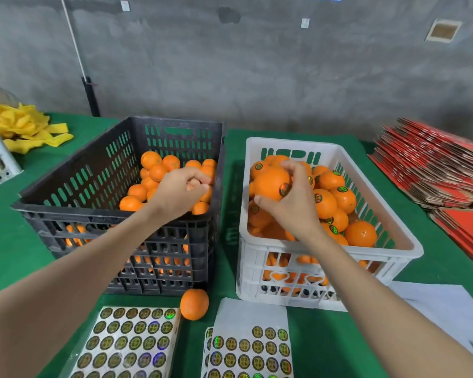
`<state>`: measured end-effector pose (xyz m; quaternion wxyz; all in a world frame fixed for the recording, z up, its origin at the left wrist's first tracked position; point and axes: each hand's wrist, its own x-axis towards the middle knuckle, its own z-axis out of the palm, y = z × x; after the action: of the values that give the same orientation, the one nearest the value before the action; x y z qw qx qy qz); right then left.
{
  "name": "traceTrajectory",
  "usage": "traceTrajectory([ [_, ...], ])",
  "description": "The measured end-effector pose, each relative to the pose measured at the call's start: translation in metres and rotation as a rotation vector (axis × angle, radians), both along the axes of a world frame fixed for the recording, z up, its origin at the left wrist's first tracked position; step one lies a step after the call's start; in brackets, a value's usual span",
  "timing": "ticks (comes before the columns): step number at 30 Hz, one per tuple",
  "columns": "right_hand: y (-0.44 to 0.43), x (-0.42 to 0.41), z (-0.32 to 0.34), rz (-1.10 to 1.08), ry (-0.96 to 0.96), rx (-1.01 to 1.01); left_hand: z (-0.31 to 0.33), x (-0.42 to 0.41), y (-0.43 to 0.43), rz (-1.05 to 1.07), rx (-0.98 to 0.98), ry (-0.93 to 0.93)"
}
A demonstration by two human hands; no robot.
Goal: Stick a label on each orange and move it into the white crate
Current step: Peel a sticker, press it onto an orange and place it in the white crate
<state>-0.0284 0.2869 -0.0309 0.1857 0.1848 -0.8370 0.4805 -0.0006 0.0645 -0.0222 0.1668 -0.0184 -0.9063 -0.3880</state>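
Black crate [79, 214], white crate [292, 143] — open tops, tall slotted walls, oranges heaped inside; a narrow strip of green tabletop [231, 170] runs between. Near edge: loose orange [194, 304] against the black crate, label sheets [131, 342] lying flat. Right flank — stacked red cartons [434, 170].

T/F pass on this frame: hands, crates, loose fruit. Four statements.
1. The right hand holds a labelled orange over the white crate. True.
2. The left hand peels a label off a sheet. False: it grips an orange inside the black crate.
3. A loose orange lies on the green table in front of the black crate. True.
4. The white crate is empty. False: a pile of oranges fills it.
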Motion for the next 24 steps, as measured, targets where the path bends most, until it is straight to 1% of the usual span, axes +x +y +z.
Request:
traceTrajectory([
  [3,-0.015,-0.066,0.009,-0.114,0.034,0.222,-0.007,-0.005,-0.001,0.006,-0.067,0.013],
  [6,-0.029,-0.117,0.003,-0.205,-0.043,0.497,-0.012,-0.008,-0.004,-0.02,-0.112,0.007],
  [8,-0.038,-0.139,-0.005,-0.225,-0.086,0.642,-0.013,-0.011,-0.007,-0.028,-0.092,-0.035],
  [12,-0.049,-0.158,-0.015,-0.229,-0.156,0.709,-0.015,-0.019,-0.012,-0.028,-0.036,-0.133],
  [15,-0.048,-0.165,-0.016,-0.188,-0.273,0.83,-0.017,-0.024,-0.021,-0.025,0.092,-0.227],
  [17,-0.05,-0.163,-0.005,-0.198,-0.353,0.888,-0.011,-0.029,-0.036,-0.003,0.154,-0.281],
  [18,-0.054,-0.16,0.001,-0.208,-0.311,0.869,-0.006,-0.032,-0.045,0.014,0.151,-0.293],
  [19,-0.059,-0.155,0.006,-0.195,-0.201,0.81,-0.001,-0.037,-0.056,0.039,0.148,-0.297],
  [21,-0.079,-0.136,0.014,-0.073,0.055,0.629,0.007,-0.05,-0.079,0.098,0.201,-0.312],
  [22,-0.092,-0.125,0.016,0.011,0.133,0.575,0.01,-0.058,-0.089,0.12,0.221,-0.33],
  [24,-0.12,-0.109,0.015,0.158,0.174,0.575,0.011,-0.08,-0.105,0.153,0.105,-0.347],
])
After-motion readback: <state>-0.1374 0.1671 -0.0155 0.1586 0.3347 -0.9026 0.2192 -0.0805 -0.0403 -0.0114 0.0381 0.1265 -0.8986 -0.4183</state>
